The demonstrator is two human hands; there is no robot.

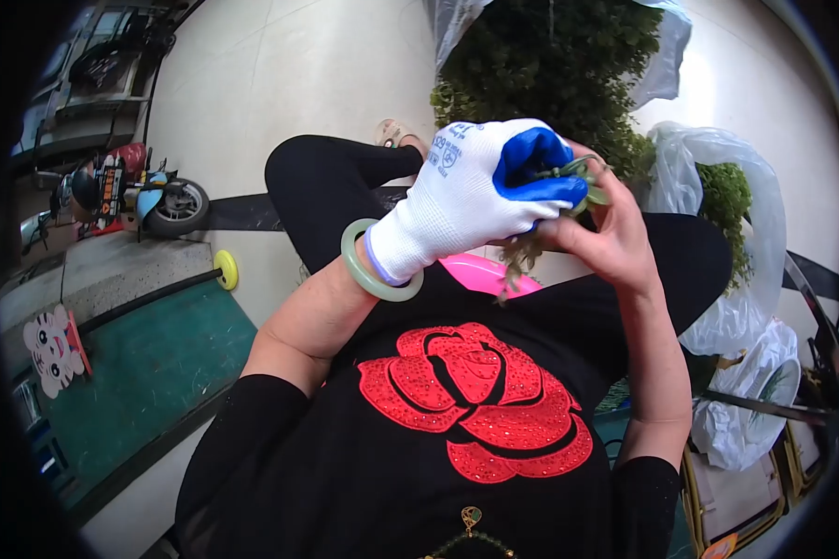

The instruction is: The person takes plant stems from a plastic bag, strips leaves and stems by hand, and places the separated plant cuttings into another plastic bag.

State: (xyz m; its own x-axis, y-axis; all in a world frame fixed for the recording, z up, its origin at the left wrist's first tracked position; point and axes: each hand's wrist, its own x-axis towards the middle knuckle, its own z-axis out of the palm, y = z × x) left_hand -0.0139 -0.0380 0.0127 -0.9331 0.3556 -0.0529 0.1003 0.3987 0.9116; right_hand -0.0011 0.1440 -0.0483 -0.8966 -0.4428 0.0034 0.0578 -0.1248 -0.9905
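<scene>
My left hand (461,191) wears a white knit glove with a blue coated palm, its fingers curled round a sprig of leafy greens (518,261). On the other side of the same sprig is my bare right hand (615,233), thumb and fingers pinching its leaves and stems. Drooping leaves hang below the two hands, and part of the stems is hidden inside the glove. Beneath them, between my legs, shows the rim of a pink basin (480,272). Just beyond my hands lies a large heap of dark green leafy plants (550,65).
Clear plastic bags (667,56) surround the heap. Another bag (764,205) with greens stands by my right knee, and a white bag (746,410) lies lower right. At left are a toy motorbike (172,207) and a green board (168,373).
</scene>
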